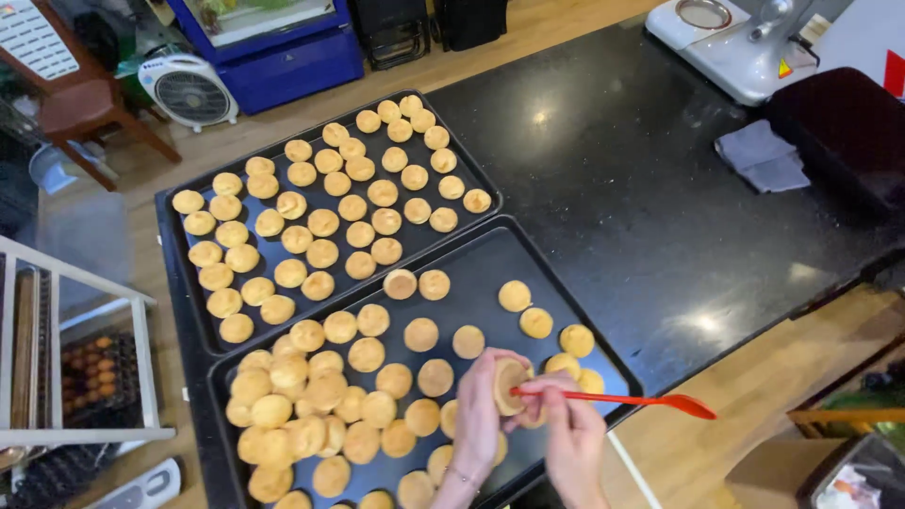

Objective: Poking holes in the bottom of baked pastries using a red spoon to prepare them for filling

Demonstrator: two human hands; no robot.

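We see the left hand [479,415] over the near tray [566,306], fingers pinching one round pastry shell [509,385], flat side turned up, just above the tray's near-right part. Right hand [572,435] sits just beside it, fingers pressed together around an orange tool [650,402]; its thin end touches the shell, its broad flat end sticks out right past the tray edge, over the tabletop's near edge.

Near tray lies at the near-left part of the black tabletop [641,188]. Its left half carries a heap of golden shells [302,405], many overlapping; the right half has loose single shells, well apart from each other.

Far tray [471,174] lies touching the near tray along its far side, at the tabletop's left edge. Its shells [320,212] sit in neat rows, none stacked.

Toward the far right: a folded grey cloth [762,157], a dark box [844,132] beside it, and a white machine [745,47] at the far-right corner.

On the floor beyond the tabletop's far-left: a small white fan [189,91] and a blue cabinet [283,47].
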